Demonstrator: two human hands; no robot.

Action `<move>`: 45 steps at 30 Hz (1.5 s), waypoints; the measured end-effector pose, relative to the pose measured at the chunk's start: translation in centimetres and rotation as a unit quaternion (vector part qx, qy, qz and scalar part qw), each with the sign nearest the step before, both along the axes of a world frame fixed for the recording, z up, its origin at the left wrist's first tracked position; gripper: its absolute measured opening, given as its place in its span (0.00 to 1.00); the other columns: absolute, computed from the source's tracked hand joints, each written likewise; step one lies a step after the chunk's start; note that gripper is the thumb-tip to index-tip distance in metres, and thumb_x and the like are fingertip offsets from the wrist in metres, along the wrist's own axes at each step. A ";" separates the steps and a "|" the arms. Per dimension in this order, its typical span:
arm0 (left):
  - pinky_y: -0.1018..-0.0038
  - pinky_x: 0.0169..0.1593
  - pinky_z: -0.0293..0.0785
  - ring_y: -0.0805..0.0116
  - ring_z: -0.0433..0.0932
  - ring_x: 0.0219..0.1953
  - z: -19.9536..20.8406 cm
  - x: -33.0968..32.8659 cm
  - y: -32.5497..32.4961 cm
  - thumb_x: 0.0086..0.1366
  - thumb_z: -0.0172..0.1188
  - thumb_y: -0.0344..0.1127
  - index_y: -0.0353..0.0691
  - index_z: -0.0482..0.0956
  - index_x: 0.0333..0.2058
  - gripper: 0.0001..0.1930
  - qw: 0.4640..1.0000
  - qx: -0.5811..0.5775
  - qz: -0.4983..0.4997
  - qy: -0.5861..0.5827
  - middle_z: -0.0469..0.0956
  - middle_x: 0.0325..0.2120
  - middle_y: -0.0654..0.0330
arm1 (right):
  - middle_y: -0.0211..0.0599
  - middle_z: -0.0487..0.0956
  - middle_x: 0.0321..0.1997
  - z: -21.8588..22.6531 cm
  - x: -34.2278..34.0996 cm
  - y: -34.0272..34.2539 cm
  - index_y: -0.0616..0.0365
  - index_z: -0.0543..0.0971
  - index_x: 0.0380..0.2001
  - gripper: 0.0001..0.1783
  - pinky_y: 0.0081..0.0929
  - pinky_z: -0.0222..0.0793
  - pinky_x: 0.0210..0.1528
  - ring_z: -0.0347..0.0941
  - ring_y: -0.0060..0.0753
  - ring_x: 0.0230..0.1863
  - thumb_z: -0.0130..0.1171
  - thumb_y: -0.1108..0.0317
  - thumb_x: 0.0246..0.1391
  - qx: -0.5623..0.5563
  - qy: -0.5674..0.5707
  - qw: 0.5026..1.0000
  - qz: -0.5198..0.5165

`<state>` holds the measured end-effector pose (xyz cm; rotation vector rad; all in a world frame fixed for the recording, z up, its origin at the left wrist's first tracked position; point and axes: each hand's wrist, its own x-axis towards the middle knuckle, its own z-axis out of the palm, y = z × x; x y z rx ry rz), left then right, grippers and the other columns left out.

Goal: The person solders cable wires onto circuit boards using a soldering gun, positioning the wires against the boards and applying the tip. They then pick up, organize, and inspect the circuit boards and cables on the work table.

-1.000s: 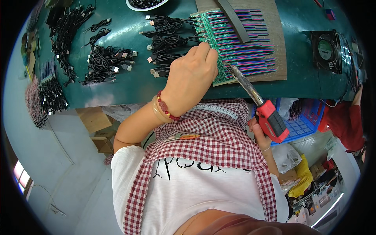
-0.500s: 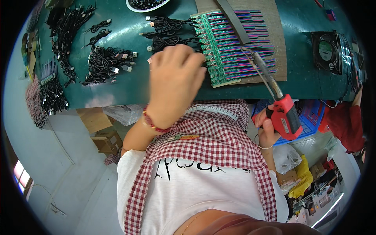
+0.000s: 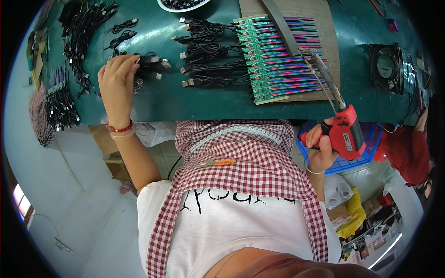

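My left hand (image 3: 116,85) is over a pile of black USB cables (image 3: 150,65) on the left of the green table, its fingers pinched together on a cable there. Some of those cables are blurred. My right hand (image 3: 322,150) is wrapped around the handle of a red and black soldering gun (image 3: 346,134), whose long metal tip points up and left over the work. Beneath that tip lies a row of green circuit boards (image 3: 262,69). Bundled USB cables (image 3: 206,51) run from their left side, and coloured wires (image 3: 296,69) extend to the right.
A grey metal bar (image 3: 280,28) lies across the coloured wires, on a brown board (image 3: 331,46). A white bowl (image 3: 185,9) of small dark parts stands at the far edge. To the right is a black fan (image 3: 387,68). More cables (image 3: 76,46) lie at left; a blue crate (image 3: 343,164) is below the table.
My left hand has moved left from the cables beside the circuit boards to the loose pile. Those bundled cables now show fully. The soldering gun has shifted slightly to the right.
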<state>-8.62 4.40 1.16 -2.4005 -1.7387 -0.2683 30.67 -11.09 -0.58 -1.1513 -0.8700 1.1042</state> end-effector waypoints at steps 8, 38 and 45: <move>0.74 0.37 0.70 0.72 0.75 0.29 1.2 7.4 -0.1 0.61 0.52 0.25 0.36 0.78 0.34 0.07 0.954 -0.075 -0.078 -0.279 0.76 0.27 0.59 | 0.34 0.65 0.18 0.5 -0.5 1.1 0.67 0.61 0.48 0.20 0.20 0.58 0.19 0.60 0.24 0.17 0.48 0.67 0.56 0.023 -0.001 1.000 0.002; 0.86 0.27 0.65 0.82 0.72 0.24 3.2 11.8 3.2 0.66 0.44 0.30 0.33 0.76 0.36 0.11 0.776 -0.044 -0.112 -0.619 0.78 0.21 0.62 | 0.34 0.67 0.20 2.9 -3.4 4.5 0.66 0.62 0.50 0.19 0.20 0.59 0.21 0.60 0.22 0.18 0.46 0.68 0.59 0.061 0.043 0.997 -0.006; 0.79 0.33 0.72 0.72 0.76 0.27 3.5 7.6 4.1 0.69 0.41 0.33 0.34 0.71 0.32 0.12 0.829 -0.350 -0.070 -0.430 0.78 0.22 0.60 | 0.35 0.67 0.21 3.6 -4.0 5.3 0.65 0.63 0.51 0.20 0.20 0.60 0.22 0.61 0.22 0.19 0.49 0.69 0.58 0.065 0.074 0.995 0.012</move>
